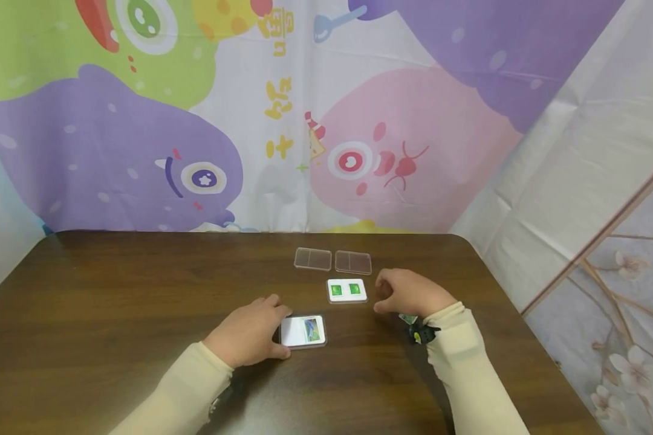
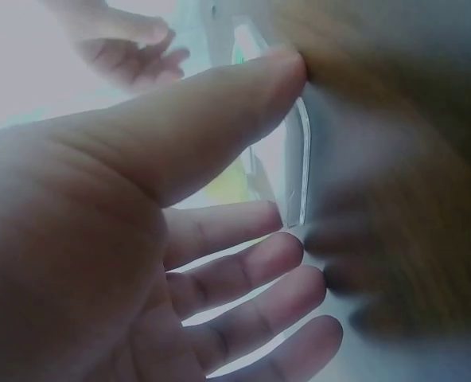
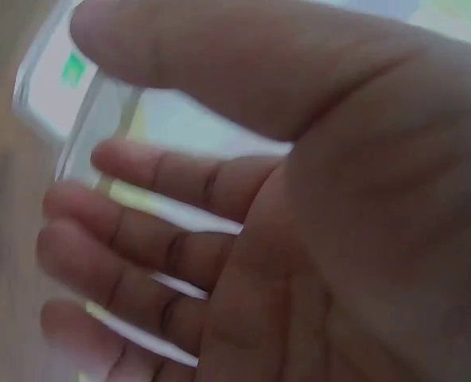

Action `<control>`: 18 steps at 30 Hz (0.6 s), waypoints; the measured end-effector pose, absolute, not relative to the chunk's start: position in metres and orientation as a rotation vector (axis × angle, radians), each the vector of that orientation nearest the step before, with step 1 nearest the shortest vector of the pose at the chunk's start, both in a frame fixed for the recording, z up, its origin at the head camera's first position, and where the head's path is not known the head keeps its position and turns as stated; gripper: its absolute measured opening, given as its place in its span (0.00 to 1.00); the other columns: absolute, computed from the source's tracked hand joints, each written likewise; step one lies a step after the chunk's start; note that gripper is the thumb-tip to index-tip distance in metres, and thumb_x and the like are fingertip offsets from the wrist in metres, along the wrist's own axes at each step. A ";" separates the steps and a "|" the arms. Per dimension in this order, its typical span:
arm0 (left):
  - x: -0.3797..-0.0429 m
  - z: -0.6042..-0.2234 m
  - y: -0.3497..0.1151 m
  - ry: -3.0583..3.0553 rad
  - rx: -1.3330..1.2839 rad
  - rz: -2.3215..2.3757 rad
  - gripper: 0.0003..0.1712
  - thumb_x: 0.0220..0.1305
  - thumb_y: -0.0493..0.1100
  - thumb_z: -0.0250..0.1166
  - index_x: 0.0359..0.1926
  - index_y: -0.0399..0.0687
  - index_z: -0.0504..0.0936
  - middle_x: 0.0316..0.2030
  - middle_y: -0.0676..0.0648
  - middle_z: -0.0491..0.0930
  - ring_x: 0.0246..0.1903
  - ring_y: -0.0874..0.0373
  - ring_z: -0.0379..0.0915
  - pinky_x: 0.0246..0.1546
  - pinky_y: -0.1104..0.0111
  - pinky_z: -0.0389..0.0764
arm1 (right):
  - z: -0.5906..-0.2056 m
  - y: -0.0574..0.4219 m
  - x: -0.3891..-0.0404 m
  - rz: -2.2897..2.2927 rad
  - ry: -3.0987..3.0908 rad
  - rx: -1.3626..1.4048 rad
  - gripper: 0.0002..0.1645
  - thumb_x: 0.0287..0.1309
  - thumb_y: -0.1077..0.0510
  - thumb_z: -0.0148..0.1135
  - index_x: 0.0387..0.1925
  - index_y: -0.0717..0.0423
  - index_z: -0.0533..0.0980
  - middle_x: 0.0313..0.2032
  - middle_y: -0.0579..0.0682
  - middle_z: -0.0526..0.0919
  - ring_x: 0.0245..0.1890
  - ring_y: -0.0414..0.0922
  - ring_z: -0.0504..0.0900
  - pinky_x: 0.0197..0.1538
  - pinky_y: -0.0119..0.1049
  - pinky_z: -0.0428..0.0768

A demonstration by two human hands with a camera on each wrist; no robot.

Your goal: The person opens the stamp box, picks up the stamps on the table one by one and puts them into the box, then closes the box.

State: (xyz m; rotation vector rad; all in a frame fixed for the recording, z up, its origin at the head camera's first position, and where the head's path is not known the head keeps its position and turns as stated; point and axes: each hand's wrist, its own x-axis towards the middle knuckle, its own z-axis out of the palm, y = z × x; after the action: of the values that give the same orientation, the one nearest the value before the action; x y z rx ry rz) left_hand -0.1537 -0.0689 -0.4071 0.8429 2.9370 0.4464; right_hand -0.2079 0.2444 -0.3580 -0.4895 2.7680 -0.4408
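Observation:
My left hand (image 1: 250, 331) is at the left end of a flat clear case (image 1: 303, 331) holding a white card with a colourful picture. Its thumb and fingers lie around that end; in the left wrist view the fingers (image 2: 255, 298) are nearly straight, and whether they touch the case I cannot tell. To the right of a second clear case (image 1: 347, 290), whose white insert bears two green pictures, my right hand (image 1: 413, 292) hovers with loosely bent fingers. Nothing is between them in the right wrist view, where part of a case (image 3: 56, 87) shows beyond the thumb.
Two transparent rectangular trays or lids (image 1: 312, 258) lie side by side behind the cases, near the back of the brown wooden table (image 1: 114, 290). A cartoon-printed cloth (image 1: 283, 199) hangs behind the table. A black device (image 1: 424, 334) is on the right wrist.

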 end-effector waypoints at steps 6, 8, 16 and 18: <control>-0.155 -0.406 -0.072 2.932 0.842 0.459 0.33 0.49 0.53 0.83 0.50 0.39 0.84 0.39 0.47 0.75 0.37 0.53 0.73 0.39 0.54 0.80 | -0.354 0.277 -0.211 -0.411 2.715 -0.201 0.31 0.56 0.53 0.76 0.53 0.66 0.74 0.47 0.58 0.82 0.42 0.51 0.81 0.46 0.50 0.80; -0.155 -0.405 -0.072 2.931 0.845 0.465 0.32 0.49 0.52 0.83 0.50 0.39 0.84 0.38 0.48 0.75 0.36 0.53 0.73 0.39 0.55 0.80 | -0.355 0.283 -0.212 -0.374 2.689 -0.145 0.32 0.53 0.52 0.77 0.51 0.68 0.73 0.45 0.58 0.82 0.41 0.52 0.80 0.46 0.51 0.80; -0.159 -0.406 -0.073 2.931 0.835 0.471 0.32 0.50 0.53 0.82 0.50 0.40 0.84 0.39 0.48 0.75 0.38 0.53 0.74 0.40 0.55 0.80 | -0.368 0.288 -0.216 -0.285 2.655 -0.038 0.27 0.46 0.52 0.77 0.40 0.66 0.76 0.34 0.54 0.81 0.34 0.50 0.77 0.41 0.46 0.78; -0.160 -0.406 -0.073 2.930 0.841 0.474 0.31 0.49 0.53 0.82 0.49 0.40 0.84 0.38 0.48 0.75 0.37 0.52 0.73 0.39 0.55 0.79 | -0.370 0.287 -0.216 -0.287 2.655 -0.024 0.26 0.46 0.53 0.77 0.39 0.66 0.77 0.34 0.54 0.81 0.33 0.50 0.77 0.40 0.45 0.78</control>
State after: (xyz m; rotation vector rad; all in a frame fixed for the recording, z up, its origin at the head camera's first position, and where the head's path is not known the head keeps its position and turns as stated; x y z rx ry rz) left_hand -0.1600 -0.0731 -0.4064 0.8407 2.9295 0.4741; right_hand -0.2162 0.2870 -0.3697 -0.0244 2.6550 -0.2869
